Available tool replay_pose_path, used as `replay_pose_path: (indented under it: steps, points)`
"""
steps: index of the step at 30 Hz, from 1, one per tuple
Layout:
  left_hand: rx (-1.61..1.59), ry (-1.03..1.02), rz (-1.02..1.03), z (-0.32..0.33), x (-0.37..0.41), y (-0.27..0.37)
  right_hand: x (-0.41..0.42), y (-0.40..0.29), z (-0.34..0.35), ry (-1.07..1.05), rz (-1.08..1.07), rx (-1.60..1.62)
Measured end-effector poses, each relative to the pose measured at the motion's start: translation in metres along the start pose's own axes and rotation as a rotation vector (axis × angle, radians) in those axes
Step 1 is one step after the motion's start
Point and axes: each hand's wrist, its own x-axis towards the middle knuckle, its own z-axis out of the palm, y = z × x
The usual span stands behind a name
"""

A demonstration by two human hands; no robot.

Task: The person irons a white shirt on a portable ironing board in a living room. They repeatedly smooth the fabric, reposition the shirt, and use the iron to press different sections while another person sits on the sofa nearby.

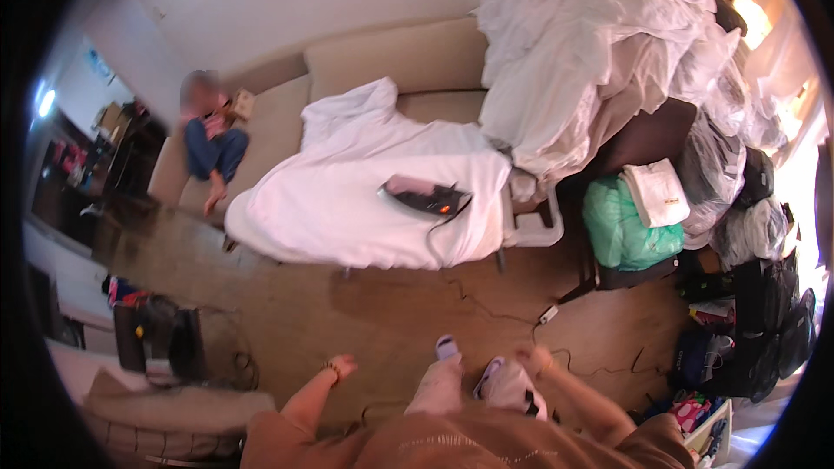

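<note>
My left hand [342, 365] hangs in the air at my left side, with a beaded bracelet at the wrist and nothing seen in it. My right hand [535, 361] is low at my right side, blurred, beside my right leg; its fingers are hard to make out. Before me stands an ironing board spread with a white garment [313, 198], its upper part hanging off the far side by the sofa. A dark electric iron [427, 197] rests on the cloth with an orange light lit. Neither hand touches the iron or the garment.
The iron's cord drops to a white power strip [548, 314] on the wooden floor. A person [212, 137] sits on the beige sofa [397, 55]. White fabric [586, 45] is heaped high at right. A green plastic bag [625, 234] and folded cloth [657, 192] sit on a chair.
</note>
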Motion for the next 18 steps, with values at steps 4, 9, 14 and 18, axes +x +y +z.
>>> replay_pose_path:
  steps: [4,9,14,18]
  points:
    - [-0.236,0.058,0.066,-0.042,-0.081,-0.009,-0.01,-0.129,-0.122,0.146,-0.538,-0.056]
    - [-0.436,0.6,0.134,-0.047,-0.054,-0.039,0.05,-0.216,-0.159,0.474,-0.568,0.095]
    - [-0.661,0.714,0.389,-0.086,-0.026,0.022,0.157,-0.261,-0.16,0.567,-0.824,-0.155]
    - [-0.682,0.799,0.471,-0.126,-0.027,0.078,0.235,-0.293,-0.169,0.433,-0.701,-0.346]
